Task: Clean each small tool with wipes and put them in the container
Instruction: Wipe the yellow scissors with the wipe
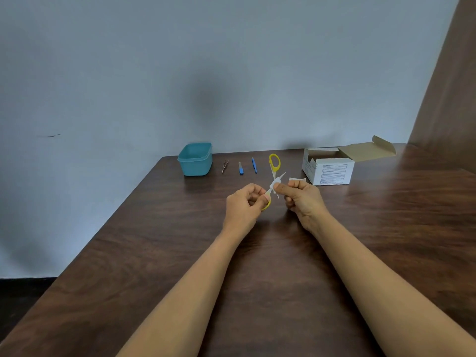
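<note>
The work looks to be at its first tool. The left grip (244, 204) is clenched round the lower yellow handle loop of the scissors (273, 171), which are opened in an X above the desk (180, 253), the other loop pointing toward twelve o'clock. The right grip (302, 199) pinches a small white wipe (275, 184) against one blade near the pivot, thumb and forefinger closed on it. At eleven o'clock from the hands, near the desk's far edge, sits the teal container (195, 158); what shows of its inside holds no tool. Between it and the scissors, in a row running from eleven toward twelve o'clock, lie the tweezers (224, 166), a short blue-handled tool (240, 168) and a longer blue tool (254, 164), each apart from the next. At one o'clock is the open white wipe box (327, 167), flap thrown back, with a pale scrap (297, 179) that may be a torn wrapper just beside it. I judge the task barely under way: the scissors are being wiped and not yet put away, three tools lie untouched, and nothing is visibly in the container.
</note>
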A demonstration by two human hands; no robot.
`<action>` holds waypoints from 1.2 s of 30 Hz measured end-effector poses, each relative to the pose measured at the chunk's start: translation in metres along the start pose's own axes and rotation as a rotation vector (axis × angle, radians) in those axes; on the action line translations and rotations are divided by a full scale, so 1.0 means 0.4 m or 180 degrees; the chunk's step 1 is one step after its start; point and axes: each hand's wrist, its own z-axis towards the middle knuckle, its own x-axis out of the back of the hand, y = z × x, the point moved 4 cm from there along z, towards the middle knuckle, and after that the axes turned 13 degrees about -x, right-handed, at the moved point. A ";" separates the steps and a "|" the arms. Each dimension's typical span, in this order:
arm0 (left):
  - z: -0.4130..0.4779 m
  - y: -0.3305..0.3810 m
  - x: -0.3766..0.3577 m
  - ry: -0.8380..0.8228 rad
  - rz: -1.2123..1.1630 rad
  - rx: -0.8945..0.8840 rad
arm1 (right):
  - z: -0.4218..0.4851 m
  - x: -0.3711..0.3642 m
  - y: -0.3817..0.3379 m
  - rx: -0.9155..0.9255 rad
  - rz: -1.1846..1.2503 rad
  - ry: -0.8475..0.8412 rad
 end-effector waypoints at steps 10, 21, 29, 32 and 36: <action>-0.001 -0.007 -0.007 -0.0123 0.0187 -0.0009 | 0.002 0.005 -0.001 -0.0010 0.0144 0.0020; -0.001 -0.008 -0.015 -0.0247 0.0190 -0.0018 | -0.003 0.011 -0.001 0.0173 0.0502 0.0284; -0.001 -0.005 -0.022 -0.0460 0.0080 0.0037 | 0.002 0.024 -0.004 0.0133 0.0696 0.0332; -0.002 -0.002 -0.022 -0.0446 0.0150 0.0009 | 0.004 0.024 -0.004 0.0138 0.0713 0.0308; -0.003 -0.003 -0.009 -0.0251 0.0177 0.0009 | 0.004 0.010 0.000 0.0116 0.0289 0.0143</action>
